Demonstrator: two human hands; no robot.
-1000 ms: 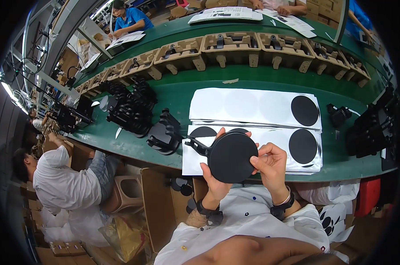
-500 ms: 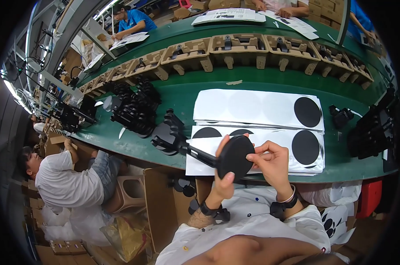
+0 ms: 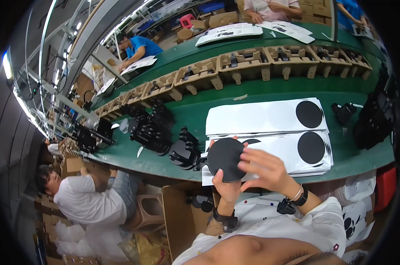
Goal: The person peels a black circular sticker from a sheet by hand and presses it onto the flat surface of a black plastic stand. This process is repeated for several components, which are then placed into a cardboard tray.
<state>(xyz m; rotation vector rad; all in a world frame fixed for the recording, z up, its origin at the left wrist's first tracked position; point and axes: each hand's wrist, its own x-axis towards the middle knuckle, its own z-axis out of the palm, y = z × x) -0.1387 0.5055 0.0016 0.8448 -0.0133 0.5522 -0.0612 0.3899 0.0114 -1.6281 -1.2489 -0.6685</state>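
A black device with a flat round base (image 3: 227, 160) is gripped in my left hand (image 3: 228, 191), the thumb on the lower rim and fingertips curling over the upper edge. The disc's smooth face is turned toward me. From behind it a stem runs left to a black clamp-like head (image 3: 184, 153) just above the table. My right hand (image 3: 267, 171) is open, its slightly blurred fingers stretched out over the disc's right edge. Beneath the hands lie stacked white sheets (image 3: 262, 117) bearing black round pads (image 3: 311, 147).
Similar black devices (image 3: 149, 132) crowd the table on the left; more black parts (image 3: 372, 121) stand at right. Brown moulded trays (image 3: 244, 64) line the green conveyor behind. An open carton (image 3: 175, 216) is below the front edge. A seated person (image 3: 89, 201) is at left; others work across.
The disc has turned to face me more fully. My right hand has gone from a pinch at its edge to outstretched fingers over it. The whole view has shifted.
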